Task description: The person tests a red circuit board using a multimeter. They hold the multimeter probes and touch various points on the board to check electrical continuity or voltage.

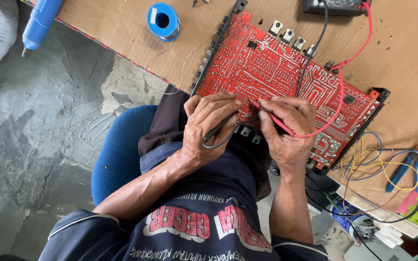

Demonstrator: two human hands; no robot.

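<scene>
— Starting at the left edge, what is on record?

— A blue heat tool lies at the upper left corner of the cardboard-covered tabletop. Right of it stands a blue spool of solder wire, with a thin loose strand trailing off toward the tabletop's edge. Below, a blue chair seat shows over the grey concrete floor.

— And the hands?

— The left hand rests on the near edge of the red circuit board, its grip closed on a black probe, fingers curled over it. Just beside it, the right hand has its grip closed on a red probe, pinched between thumb and fingers. Both probe tips sit close together on the board's solder side; whether they touch a joint I cannot tell.

— Position of the board?

— Flat on the tabletop, turned at a slant, near edge overhanging toward the person's lap. A black lead and a red lead run across it up to a dark meter at the top edge.

— Further right?

— A tangle of coloured wires, then blue-handled pliers at the right edge.
</scene>
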